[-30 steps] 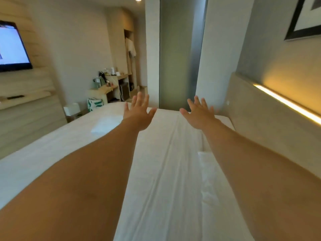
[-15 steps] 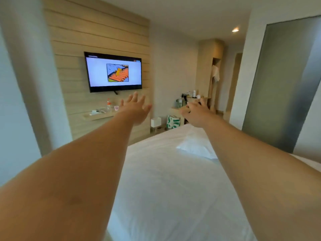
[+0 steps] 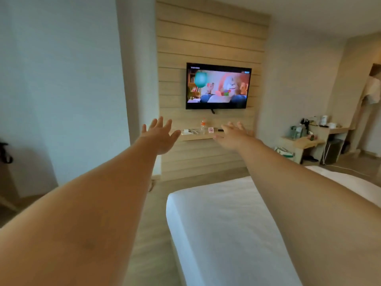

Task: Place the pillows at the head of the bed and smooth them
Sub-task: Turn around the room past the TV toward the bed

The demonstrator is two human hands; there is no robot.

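1. Head camera is looking along two bare forearms that are stretching forward from the near edge of the frame, over the white-sheeted bed [image 3: 226,228], whose near left corner is lying under the right forearm.
2. Nothing is resting on the bare part of the sheet that is showing; no pillow is appearing anywhere, so where the pillows are lying cannot be told.
3. Left hand [image 3: 159,134] is hanging in the air beyond the bed's left edge, fingers spread, grasping nothing.
4. Right hand [image 3: 234,135] is likewise reaching out empty with fingers splayed, well apart from the left.
5. Behind the hands, a pale wooden wall shelf [image 3: 198,136] is carrying a clear plastic bottle [image 3: 203,124], a small no-smoking sign [image 3: 210,130] and some white cables.
6. Above it, a black flat-screen television [image 3: 217,86] is playing a cartoon on the slatted wood panel.
7. By my judgement the task is barely starting: fetching the pillows, setting them at the head of the bed and smoothing them are all remaining.
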